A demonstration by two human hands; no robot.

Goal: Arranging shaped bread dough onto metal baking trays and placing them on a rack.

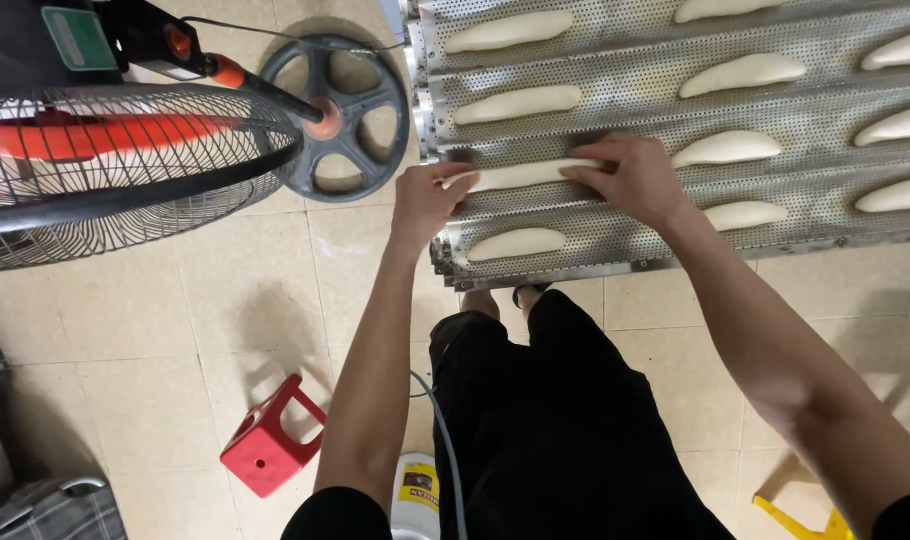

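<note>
Both hands' grip, left hand (427, 200) and right hand (630, 178), pinches dough piece (523, 175) ends.

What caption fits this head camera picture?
Both hands, left and right, lay a dough stick on a perforated tray.

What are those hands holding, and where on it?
A long dough piece lying in the perforated tray: left hand at its left end, right hand at its right end.

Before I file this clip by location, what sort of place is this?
Probably a bakery's work area: both hands lay a dough stick on a perforated metal baking tray, beside a floor fan.
</note>
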